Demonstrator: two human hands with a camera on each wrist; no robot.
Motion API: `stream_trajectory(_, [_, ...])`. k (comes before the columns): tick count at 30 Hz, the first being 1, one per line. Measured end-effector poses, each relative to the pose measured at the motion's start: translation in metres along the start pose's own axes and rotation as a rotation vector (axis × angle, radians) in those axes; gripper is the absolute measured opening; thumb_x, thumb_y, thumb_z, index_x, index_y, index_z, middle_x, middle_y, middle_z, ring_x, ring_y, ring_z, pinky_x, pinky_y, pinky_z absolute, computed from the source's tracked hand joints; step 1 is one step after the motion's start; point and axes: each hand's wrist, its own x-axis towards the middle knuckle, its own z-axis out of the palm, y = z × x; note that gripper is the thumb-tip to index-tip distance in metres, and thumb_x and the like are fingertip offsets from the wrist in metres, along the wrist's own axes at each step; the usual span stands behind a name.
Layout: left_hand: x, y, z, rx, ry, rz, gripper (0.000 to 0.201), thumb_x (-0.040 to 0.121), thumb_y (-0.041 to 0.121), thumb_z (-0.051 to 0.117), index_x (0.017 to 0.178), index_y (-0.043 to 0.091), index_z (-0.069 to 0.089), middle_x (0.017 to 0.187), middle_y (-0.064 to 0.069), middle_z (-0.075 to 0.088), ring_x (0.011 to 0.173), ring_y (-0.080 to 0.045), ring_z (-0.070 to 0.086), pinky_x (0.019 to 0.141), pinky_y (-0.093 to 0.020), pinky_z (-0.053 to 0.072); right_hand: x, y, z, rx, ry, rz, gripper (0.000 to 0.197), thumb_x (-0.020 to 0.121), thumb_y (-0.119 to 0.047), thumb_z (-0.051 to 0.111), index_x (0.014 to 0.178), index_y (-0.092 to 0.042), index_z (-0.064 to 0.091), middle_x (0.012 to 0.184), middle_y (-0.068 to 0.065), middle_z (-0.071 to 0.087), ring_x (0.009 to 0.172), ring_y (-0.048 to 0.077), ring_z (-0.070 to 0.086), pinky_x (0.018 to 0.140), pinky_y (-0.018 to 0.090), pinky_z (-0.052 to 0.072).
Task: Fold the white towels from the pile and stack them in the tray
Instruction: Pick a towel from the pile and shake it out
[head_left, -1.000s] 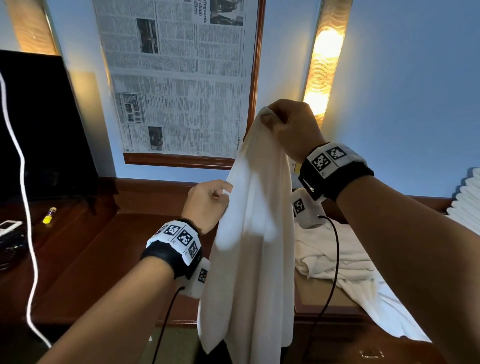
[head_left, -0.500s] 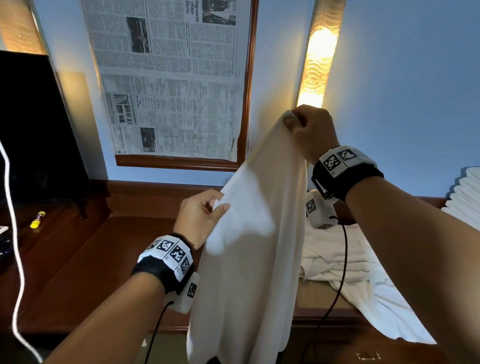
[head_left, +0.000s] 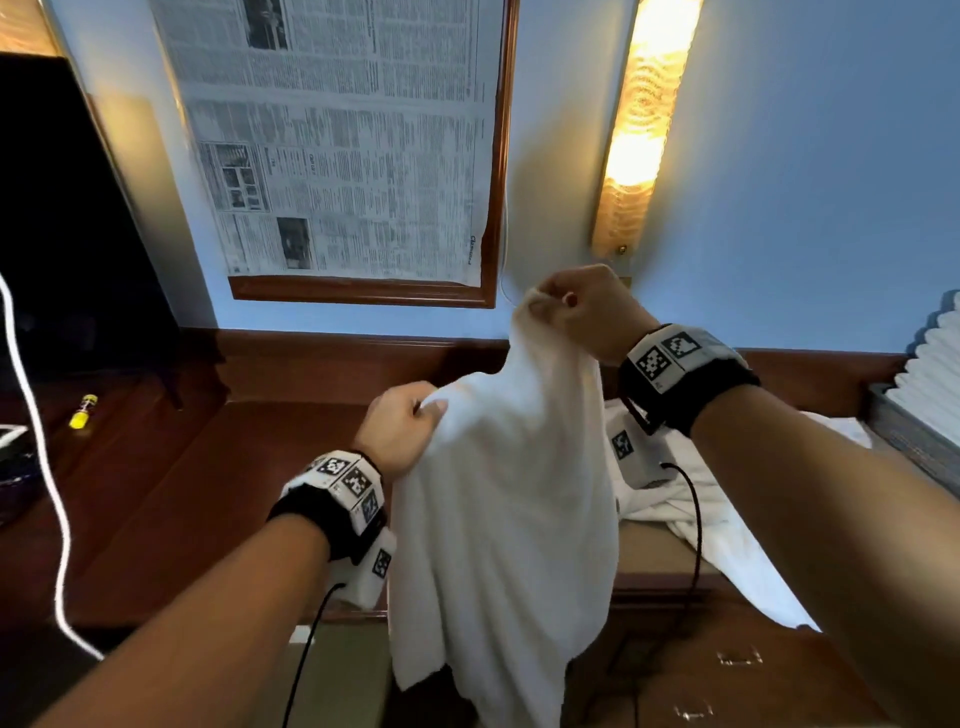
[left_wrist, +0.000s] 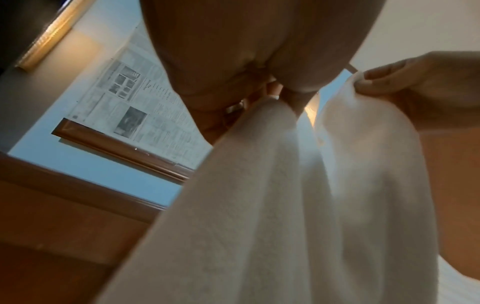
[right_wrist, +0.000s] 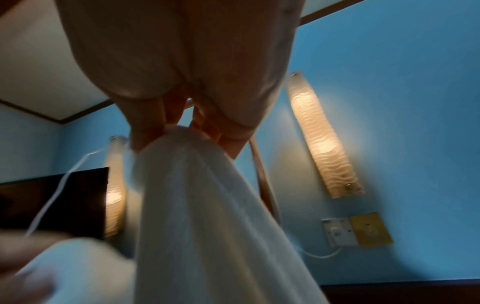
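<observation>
A white towel (head_left: 498, 519) hangs in the air in front of me, over the desk's front edge. My right hand (head_left: 550, 306) pinches its top corner high up near the wall. My left hand (head_left: 421, 415) grips the towel's upper edge lower and to the left. The same towel (left_wrist: 285, 205) fills the left wrist view, pinched by my left hand (left_wrist: 275, 96), with my right hand (left_wrist: 369, 80) at the other corner. In the right wrist view the towel (right_wrist: 207, 216) drops from my right hand (right_wrist: 176, 127). A pile of white towels (head_left: 701, 499) lies on the desk behind my right wrist. Folded towels (head_left: 935, 374) fill a tray (head_left: 909, 441) at the far right.
A brown wooden desk (head_left: 218, 499) runs along the blue wall. A framed newspaper (head_left: 343, 145) and a lit wall lamp (head_left: 639, 124) hang above. A dark screen (head_left: 62, 218) stands left, with a yellow marker (head_left: 83, 410) and a white cable (head_left: 47, 467) nearby.
My right hand has lowered with the towel corner. My left hand has shifted its hold along the upper edge, so the towel spreads wider between the hands.
</observation>
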Motion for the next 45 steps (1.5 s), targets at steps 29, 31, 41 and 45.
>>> stream_trajectory(29, [-0.163,-0.14,-0.11,0.056,-0.043,-0.333,0.061,0.099,0.064,0.036,0.109,0.009,0.063,0.102,-0.008,0.058,0.096,-0.033,0.06,0.07,-0.033,0.039,-0.02,-0.134,0.103,-0.148,0.291,0.063,0.021,0.093,-0.021,0.06,0.101,-0.011,0.076,0.097,0.007,0.07,0.09,0.022,0.063,0.083,0.034,0.05])
stream_trajectory(31, [-0.167,-0.144,-0.12,0.387,0.024,-0.244,0.042,0.102,0.046,0.048,0.132,0.018,0.059,0.116,-0.011,0.053,0.107,-0.034,0.054,0.085,-0.039,0.042,-0.028,-0.127,0.102,-0.183,0.258,0.118,0.021,0.091,-0.017,0.06,0.078,-0.005,0.072,0.081,0.009,0.063,0.077,0.02,0.056,0.08,0.03,0.042])
stream_trajectory(41, [-0.167,-0.183,-0.174,0.512,0.228,-0.233,0.018,0.092,0.035,0.069,0.093,0.019,0.077,0.106,-0.006,0.067,0.101,-0.031,0.06,0.093,-0.046,0.036,-0.067,-0.083,0.107,-0.25,0.162,0.393,0.015,0.088,-0.012,0.062,0.088,-0.006,0.077,0.108,0.012,0.067,0.107,0.027,0.061,0.095,0.022,0.042])
stream_trajectory(45, [-0.162,-0.179,-0.177,0.158,0.395,-0.185,0.014,0.089,0.017,0.075,0.095,0.005,0.075,0.085,-0.014,0.073,0.081,-0.034,0.067,0.074,-0.034,0.046,-0.081,-0.061,0.117,-0.259,0.14,0.476,0.02,0.085,-0.018,0.063,0.094,-0.009,0.079,0.112,0.01,0.07,0.109,0.027,0.061,0.096,0.023,0.042])
